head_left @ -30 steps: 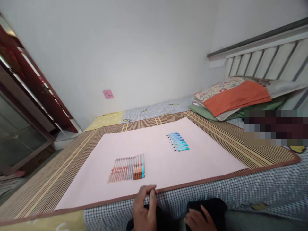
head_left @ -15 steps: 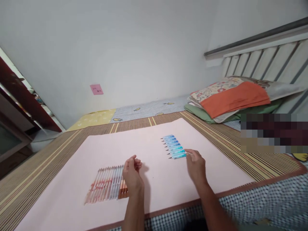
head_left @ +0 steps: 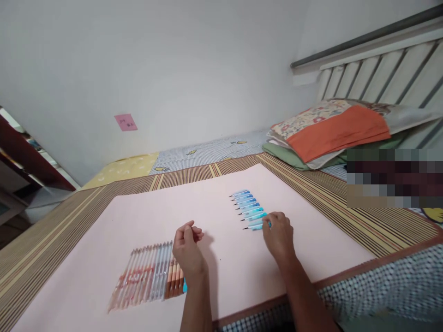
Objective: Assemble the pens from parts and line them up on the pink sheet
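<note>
Pinching, by the look of it: right hand (head_left: 280, 233) has its fingers closed down on the blunt end of the nearest blue pencil (head_left: 254, 227), can't tell how firmly. Barrel is on or just over the pink sheet (head_left: 145, 216), tip pointing left. Half a second ago those fingers were reaching beside it; its gap to the rest of the blue pencil row (head_left: 248, 206) now looks wider, so I'd read handling of that row as begun. Left hand (head_left: 188, 249) is raised, half curled, nothing seen in it, partly hiding the pen row (head_left: 138, 276). Further out: striped mat (head_left: 332, 203) under the sheet, floral-and-orange pillow (head_left: 339, 131), pink note (head_left: 126, 122) on the wall
</note>
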A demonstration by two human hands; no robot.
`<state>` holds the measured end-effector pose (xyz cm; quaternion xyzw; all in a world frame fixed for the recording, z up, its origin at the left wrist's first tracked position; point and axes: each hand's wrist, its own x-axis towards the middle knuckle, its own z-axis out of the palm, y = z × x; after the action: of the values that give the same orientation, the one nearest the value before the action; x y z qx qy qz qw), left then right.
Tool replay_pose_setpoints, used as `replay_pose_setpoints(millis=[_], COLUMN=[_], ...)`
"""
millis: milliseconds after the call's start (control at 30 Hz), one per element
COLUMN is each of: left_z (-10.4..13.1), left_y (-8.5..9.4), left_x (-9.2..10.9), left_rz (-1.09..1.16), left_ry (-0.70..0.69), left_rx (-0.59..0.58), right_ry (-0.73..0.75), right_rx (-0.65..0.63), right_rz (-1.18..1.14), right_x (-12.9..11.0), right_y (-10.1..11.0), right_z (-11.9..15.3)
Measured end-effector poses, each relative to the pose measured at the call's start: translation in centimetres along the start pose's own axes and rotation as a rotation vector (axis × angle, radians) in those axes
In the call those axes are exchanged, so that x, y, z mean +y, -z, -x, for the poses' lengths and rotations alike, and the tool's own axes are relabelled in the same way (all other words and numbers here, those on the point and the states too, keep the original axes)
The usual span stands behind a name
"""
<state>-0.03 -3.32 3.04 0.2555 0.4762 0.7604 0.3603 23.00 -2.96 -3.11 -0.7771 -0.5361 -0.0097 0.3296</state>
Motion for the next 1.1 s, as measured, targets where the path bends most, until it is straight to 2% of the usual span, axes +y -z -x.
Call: replay_pose_setpoints(millis=[267,433,700,967,1100], left_z=[0.1,0.5,1.1,2.0,2.2], left_y=[0.1,-0.1,-0.3,-0.9,-1.0], left_x=[-0.7,-0.8,-1.6,-1.6,-1.5], left_rz=[-0.046,-0.048,-0.111,-0.097,-0.066], left_ry=[0.051,0.091,0.21,0.416,0.485], left_rx=[-0.03,-0.07,-0.247,-0.406,-0.413], right_ry=[-0.025,-0.013,0.048,0.05,0.045], right_rx=[-0.12,-0.165,-0.321,-0.387,-0.326], right_rz=[-0.084,-0.085,0.0,0.011,-0.087], right_x=[1.5,1.1,0.0,-0.3,-0.7], right_y=[0.1,0.9,2.9,3.0,3.1], right_z=[-0.1,0.1,0.5,0.6,0.4])
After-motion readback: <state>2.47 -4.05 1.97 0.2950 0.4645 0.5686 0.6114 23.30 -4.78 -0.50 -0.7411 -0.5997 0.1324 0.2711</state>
